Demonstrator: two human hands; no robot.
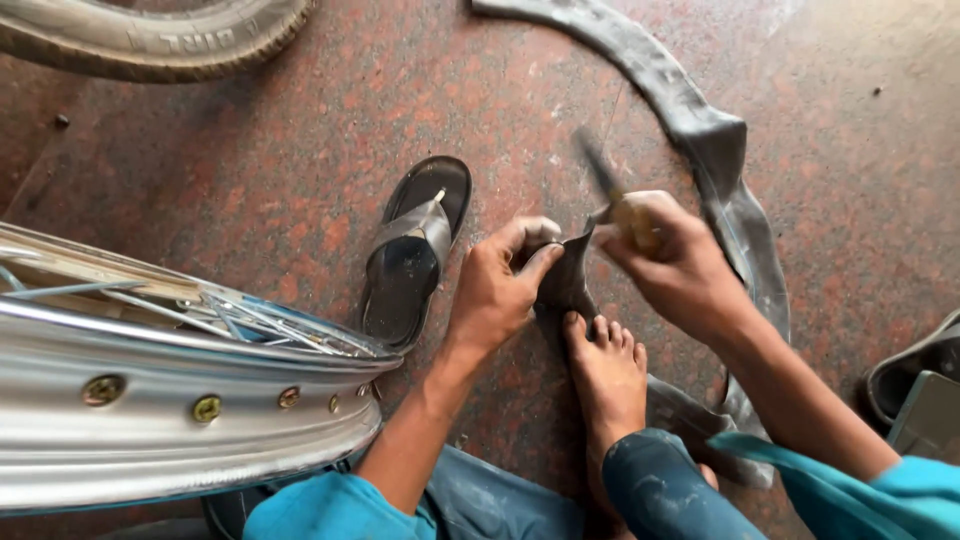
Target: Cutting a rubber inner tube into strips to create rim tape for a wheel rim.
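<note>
**Inner tube pinched and worked on above a bare foot**

Well to the left of the left hand's grip, a polished wheel rim (170, 420) with brass spoke nipples is laid across the lower left of the view, its spokes (230, 315) pointing toward the hands. Beyond it, at the top left edge, part of a tyre (150, 35) is seen lying on the reddish stone floor (300, 150). Just left of the left grip, a dark sandal (412, 255) is left lying empty on the floor.

The left hand (497, 290) is closed on a fold of the black inner tube (565, 275); thumb and fingers are clamped together on the rubber, apparently so that a small patch of it is kept raised and taut. Directly below that grip, a bare foot (607, 375) is set on the slack tube, which seems to be pinned down this way.

To the right of the fold, the right hand (672, 262) is wrapped shut around a yellowish-handled tool (618, 205). Its thin dark end is blurred and points up and away from the person, to the upper left; its kind cannot be told. The long axis runs obliquely from the fist toward the far floor.

From the pinched fold the rest of the tube is trailed rightward and away, curving in a broad flat arc behind the right grip and up to the top edge.
</note>
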